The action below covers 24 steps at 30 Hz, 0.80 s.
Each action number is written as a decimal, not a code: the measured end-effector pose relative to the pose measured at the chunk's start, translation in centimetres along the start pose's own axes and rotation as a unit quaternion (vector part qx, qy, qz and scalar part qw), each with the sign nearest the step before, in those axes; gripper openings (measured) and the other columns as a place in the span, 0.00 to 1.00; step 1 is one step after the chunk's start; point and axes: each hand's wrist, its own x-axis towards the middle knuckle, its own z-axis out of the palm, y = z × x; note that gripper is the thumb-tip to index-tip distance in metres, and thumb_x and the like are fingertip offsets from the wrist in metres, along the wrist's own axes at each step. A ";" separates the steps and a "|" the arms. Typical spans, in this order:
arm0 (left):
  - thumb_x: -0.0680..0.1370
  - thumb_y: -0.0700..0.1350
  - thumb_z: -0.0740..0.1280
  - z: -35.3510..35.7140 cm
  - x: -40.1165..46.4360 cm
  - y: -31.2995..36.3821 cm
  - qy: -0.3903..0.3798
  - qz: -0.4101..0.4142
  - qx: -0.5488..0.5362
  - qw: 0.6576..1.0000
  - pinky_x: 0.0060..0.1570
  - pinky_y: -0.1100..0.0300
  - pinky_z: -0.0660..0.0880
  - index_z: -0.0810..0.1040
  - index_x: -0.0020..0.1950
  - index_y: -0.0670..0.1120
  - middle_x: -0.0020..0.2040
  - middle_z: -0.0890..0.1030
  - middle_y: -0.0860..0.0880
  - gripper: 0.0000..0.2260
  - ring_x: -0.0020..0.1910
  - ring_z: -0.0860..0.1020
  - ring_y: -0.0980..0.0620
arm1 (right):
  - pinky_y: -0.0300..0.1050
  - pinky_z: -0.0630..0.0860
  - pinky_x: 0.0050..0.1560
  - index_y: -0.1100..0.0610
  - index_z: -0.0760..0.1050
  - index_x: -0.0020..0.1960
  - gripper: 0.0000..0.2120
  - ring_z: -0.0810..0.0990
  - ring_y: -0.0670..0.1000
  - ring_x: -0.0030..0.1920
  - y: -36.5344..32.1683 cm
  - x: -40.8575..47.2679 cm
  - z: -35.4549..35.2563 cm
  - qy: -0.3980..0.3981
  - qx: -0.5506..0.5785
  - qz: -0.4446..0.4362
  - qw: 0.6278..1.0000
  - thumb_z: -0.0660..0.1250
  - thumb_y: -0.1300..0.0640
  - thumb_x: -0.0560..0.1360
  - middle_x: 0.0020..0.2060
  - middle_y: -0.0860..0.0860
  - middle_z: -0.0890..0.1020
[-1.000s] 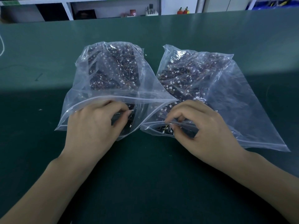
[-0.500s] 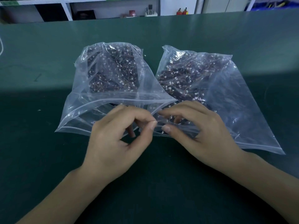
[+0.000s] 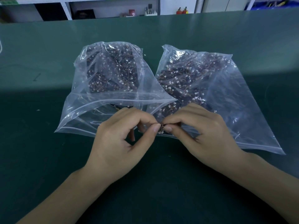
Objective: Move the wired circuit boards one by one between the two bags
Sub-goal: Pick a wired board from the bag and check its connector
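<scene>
Two clear zip bags lie side by side on the green table, mouths toward me. The left bag (image 3: 90, 113) and the right bag (image 3: 239, 110) both hold many small dark circuit boards with thin wires and white connectors. My left hand (image 3: 123, 143) and my right hand (image 3: 199, 135) meet fingertip to fingertip in front of the right bag's mouth. Between their pinched thumbs and forefingers sits one small wired circuit board (image 3: 161, 127), mostly hidden by the fingers.
The green table (image 3: 48, 159) stretches wide around the bags. Shelving (image 3: 113, 8) with small items stands beyond the table's far edge.
My left hand left the left bag's mouth and moved right to meet my right hand. Both hands now pinch a small board at the right bag's opening.
</scene>
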 end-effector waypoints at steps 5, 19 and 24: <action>0.83 0.46 0.71 -0.2 0.0 -0.1 0.022 -0.015 0.008 1.000 0.38 0.56 0.76 0.84 0.50 0.49 0.46 0.82 0.60 0.03 0.45 0.81 0.53 | 0.36 0.73 0.50 0.57 0.86 0.50 0.06 0.79 0.44 0.44 -0.1 0.1 -0.2 0.014 0.019 0.026 0.999 0.72 0.55 0.81 0.43 0.43 0.84; 0.83 0.44 0.71 -0.2 -0.1 -0.3 0.003 0.009 0.070 0.997 0.37 0.51 0.75 0.83 0.48 0.48 0.43 0.81 0.57 0.05 0.44 0.79 0.53 | 0.41 0.77 0.49 0.57 0.85 0.49 0.03 0.82 0.50 0.45 -0.4 -0.1 -0.2 0.010 0.082 0.054 0.995 0.73 0.59 0.80 0.41 0.43 0.84; 0.82 0.42 0.73 -0.3 0.0 -0.3 -0.002 0.010 0.077 0.997 0.37 0.51 0.75 0.83 0.47 0.48 0.43 0.80 0.57 0.05 0.43 0.78 0.54 | 0.41 0.76 0.49 0.56 0.85 0.49 0.03 0.81 0.50 0.44 -0.5 0.0 -0.2 0.006 0.073 0.046 0.996 0.73 0.59 0.80 0.41 0.44 0.83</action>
